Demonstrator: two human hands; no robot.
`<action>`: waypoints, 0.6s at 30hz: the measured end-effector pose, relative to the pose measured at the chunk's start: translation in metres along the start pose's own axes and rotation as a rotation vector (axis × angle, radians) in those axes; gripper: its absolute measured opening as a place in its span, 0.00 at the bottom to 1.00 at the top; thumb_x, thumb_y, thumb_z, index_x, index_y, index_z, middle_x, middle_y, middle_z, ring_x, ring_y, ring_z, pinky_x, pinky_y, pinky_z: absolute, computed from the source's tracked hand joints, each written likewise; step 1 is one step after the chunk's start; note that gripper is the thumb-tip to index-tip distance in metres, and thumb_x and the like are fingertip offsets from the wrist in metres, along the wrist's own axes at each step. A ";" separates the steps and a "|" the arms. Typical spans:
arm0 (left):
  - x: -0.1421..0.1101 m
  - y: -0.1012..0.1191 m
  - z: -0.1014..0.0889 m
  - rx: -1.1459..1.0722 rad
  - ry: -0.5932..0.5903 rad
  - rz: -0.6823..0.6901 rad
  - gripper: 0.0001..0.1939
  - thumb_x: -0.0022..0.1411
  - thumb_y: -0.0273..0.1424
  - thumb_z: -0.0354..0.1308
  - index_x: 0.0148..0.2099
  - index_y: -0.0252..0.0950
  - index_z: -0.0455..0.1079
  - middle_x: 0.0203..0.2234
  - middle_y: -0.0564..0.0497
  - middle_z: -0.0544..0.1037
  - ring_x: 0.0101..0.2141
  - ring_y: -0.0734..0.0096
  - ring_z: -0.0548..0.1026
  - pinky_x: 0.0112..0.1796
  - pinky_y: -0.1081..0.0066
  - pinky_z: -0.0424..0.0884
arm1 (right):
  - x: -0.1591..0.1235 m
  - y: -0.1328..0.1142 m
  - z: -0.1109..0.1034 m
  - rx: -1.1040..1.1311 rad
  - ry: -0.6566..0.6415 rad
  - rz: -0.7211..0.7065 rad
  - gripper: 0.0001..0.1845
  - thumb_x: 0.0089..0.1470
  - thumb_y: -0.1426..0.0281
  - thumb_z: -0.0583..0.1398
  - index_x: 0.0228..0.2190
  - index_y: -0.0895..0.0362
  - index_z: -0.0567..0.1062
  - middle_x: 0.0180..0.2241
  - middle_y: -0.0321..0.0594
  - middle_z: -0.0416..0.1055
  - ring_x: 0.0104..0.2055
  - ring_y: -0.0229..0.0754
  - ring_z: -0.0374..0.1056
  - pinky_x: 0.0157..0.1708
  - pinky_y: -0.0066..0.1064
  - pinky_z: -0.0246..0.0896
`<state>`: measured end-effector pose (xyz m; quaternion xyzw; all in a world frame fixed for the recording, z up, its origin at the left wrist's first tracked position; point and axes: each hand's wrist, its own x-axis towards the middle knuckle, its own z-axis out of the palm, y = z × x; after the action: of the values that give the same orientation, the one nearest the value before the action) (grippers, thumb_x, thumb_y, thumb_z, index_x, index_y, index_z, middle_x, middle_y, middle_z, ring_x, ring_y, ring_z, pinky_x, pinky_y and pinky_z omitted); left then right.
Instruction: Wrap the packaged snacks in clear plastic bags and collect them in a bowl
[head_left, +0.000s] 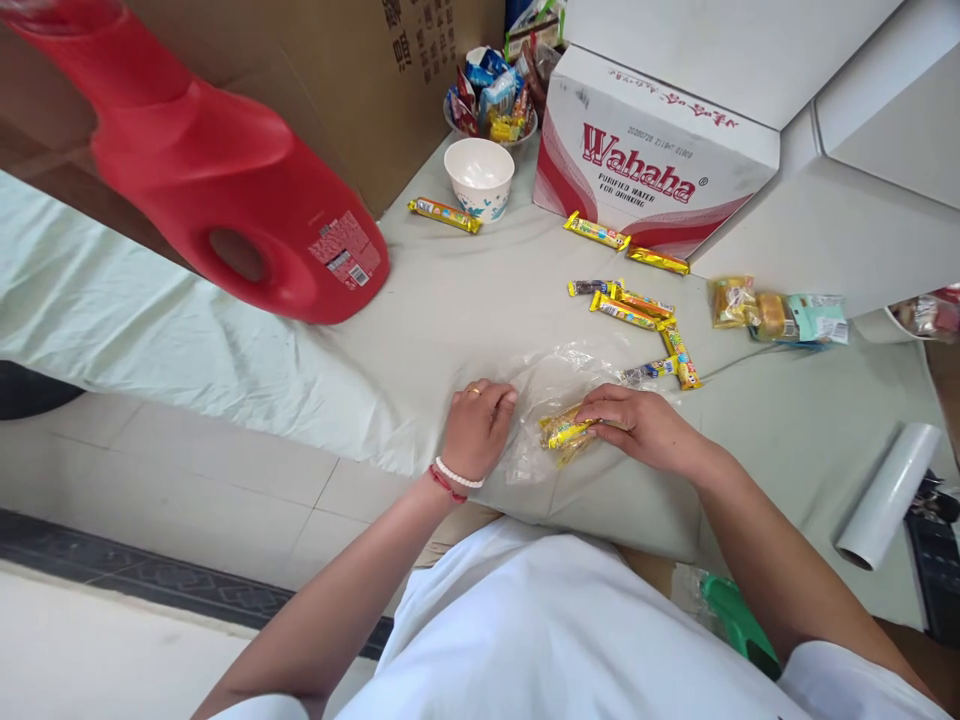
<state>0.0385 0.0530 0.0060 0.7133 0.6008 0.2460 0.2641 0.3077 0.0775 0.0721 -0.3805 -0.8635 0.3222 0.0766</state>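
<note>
A clear plastic bag (551, 385) lies on the pale cloth-covered table (420, 320) near its front edge. My left hand (478, 428) is curled, its fingers pinching the bag's left edge. My right hand (643, 425) grips yellow snack bars (564, 432) that sit inside the bag. Several more yellow snack bars (634, 310) lie loose on the cloth just beyond my right hand.
A big red detergent jug (217, 190) lies at the left. A white bowl (478, 177) and a bowl of snacks (491, 100) stand at the back beside a Wahaha carton (645, 150). Wrapped pastries (780, 315) and a white roll (889, 495) lie at the right.
</note>
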 end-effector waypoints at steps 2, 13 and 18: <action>-0.005 0.002 -0.006 -0.142 -0.052 0.112 0.23 0.75 0.41 0.41 0.60 0.39 0.70 0.47 0.44 0.80 0.50 0.59 0.72 0.50 0.58 0.63 | 0.001 0.000 0.000 -0.007 0.003 0.004 0.16 0.65 0.72 0.58 0.50 0.49 0.79 0.51 0.43 0.75 0.48 0.44 0.75 0.48 0.34 0.69; -0.012 -0.007 -0.020 -0.453 -0.213 -0.109 0.20 0.66 0.48 0.55 0.33 0.37 0.75 0.23 0.56 0.73 0.27 0.72 0.68 0.31 0.71 0.62 | 0.007 -0.008 -0.013 -0.101 -0.130 0.035 0.18 0.66 0.70 0.57 0.54 0.47 0.77 0.51 0.40 0.77 0.48 0.45 0.75 0.44 0.33 0.64; -0.001 -0.005 -0.023 -0.183 0.102 -0.200 0.14 0.63 0.41 0.58 0.38 0.36 0.76 0.25 0.52 0.73 0.30 0.66 0.70 0.34 0.67 0.67 | 0.019 -0.014 -0.013 -0.085 -0.161 0.093 0.17 0.64 0.71 0.58 0.52 0.49 0.79 0.46 0.41 0.78 0.44 0.45 0.75 0.41 0.31 0.62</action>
<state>0.0192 0.0548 0.0197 0.6093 0.6565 0.3084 0.3204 0.2910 0.0904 0.0885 -0.3959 -0.8612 0.3179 -0.0245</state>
